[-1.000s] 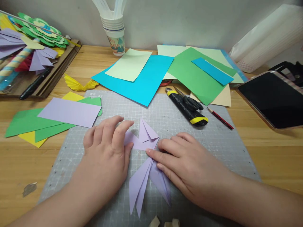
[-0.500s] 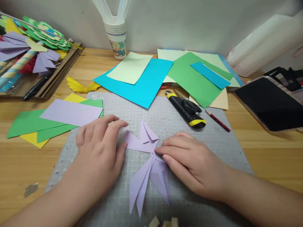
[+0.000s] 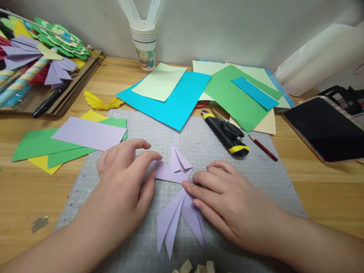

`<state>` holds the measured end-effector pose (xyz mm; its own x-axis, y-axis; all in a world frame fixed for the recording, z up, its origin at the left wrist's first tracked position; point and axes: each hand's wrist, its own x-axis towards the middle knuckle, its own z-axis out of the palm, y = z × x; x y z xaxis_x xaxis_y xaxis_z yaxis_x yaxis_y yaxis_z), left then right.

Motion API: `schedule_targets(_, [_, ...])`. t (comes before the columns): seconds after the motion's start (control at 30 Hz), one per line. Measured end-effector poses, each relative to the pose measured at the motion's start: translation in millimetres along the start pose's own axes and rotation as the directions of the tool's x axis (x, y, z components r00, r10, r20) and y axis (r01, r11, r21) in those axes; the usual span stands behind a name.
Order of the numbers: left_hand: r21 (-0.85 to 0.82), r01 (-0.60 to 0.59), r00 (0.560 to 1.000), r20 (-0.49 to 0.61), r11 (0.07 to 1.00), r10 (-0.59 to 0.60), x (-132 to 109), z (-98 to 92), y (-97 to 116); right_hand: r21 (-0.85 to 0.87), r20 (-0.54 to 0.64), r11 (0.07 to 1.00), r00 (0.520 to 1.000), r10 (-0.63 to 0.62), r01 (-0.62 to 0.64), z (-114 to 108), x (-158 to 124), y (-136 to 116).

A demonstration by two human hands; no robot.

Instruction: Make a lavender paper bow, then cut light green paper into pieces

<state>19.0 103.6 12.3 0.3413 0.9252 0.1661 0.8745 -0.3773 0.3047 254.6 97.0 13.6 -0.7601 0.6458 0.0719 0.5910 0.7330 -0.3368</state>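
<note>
Two folded lilac paper pieces lie on the grey cutting mat [image 3: 119,242]. The upper folded paper [image 3: 173,172] has a pointed flap and a short dark slit. Below it, a lilac paper fan [image 3: 173,222] spreads its long points toward me, its narrow end close to the upper piece's lower edge. My left hand [image 3: 127,178] curves around the upper piece's left end, thumb and index finger apart, the thumb near its edge. With its index fingertip, my right hand [image 3: 230,201] presses where the two pieces meet. Its fingers are stretched out and its thumb rests by the fan.
Lilac paper strip [image 3: 89,132] and green strips [image 3: 36,144] lie left. Behind the mat are blue paper [image 3: 182,102] and green paper [image 3: 236,98]. A utility knife [image 3: 224,132], scissors [image 3: 231,129] and pencil [image 3: 263,147] lie right, near a phone [image 3: 324,129]. Paper cups [image 3: 145,49] stand behind.
My right index fingertip has moved slightly down and left onto the junction of the lilac pieces, and my right fingers have spread. The view has shifted a little.
</note>
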Motion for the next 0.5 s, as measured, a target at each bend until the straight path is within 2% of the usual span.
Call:
schedule_targets(0.1, [-0.057, -0.053, 0.999, 0.003, 0.997, 0.053, 0.3, -6.2, 3.4, -0.055, 0.017, 0.998, 0.999, -0.029, 0.030, 0.9, 1.1, -0.8])
schedule_targets(0.17, [-0.111, -0.151, 0.985, 0.061, 0.982, 0.159, -0.6, -9.5, 6.4, -0.053, 0.033, 0.998, 0.999, -0.043, 0.045, 0.1, 2.4, -0.7])
schedule_targets(0.23, [-0.187, -0.252, 0.948, 0.148, 0.949, 0.281, -2.1, -10.8, 9.2, -0.030, 0.057, 0.999, 0.997, -0.042, 0.044, -1.4, 3.3, 0.5])
schedule_targets(0.3, [-0.250, -0.300, 0.908, 0.221, 0.920, 0.356, -3.8, -9.9, 11.1, 0.019, 0.079, 0.999, 0.997, -0.027, 0.026, -3.0, 3.6, 3.0])
schedule_targets(0.37, [-0.263, -0.315, 0.888, 0.256, 0.912, 0.381, -5.3, -8.0, 11.6, 0.099, 0.070, 0.995, 0.998, -0.010, 0.003, -4.1, 3.4, 6.5])
schedule_targets(0.5, [-0.217, -0.335, 0.882, 0.271, 0.917, 0.386, -6.8, -6.7, 10.6, 0.227, 0.019, 0.974, 1.000, 0.006, -0.010, -5.0, 2.5, 11.8])
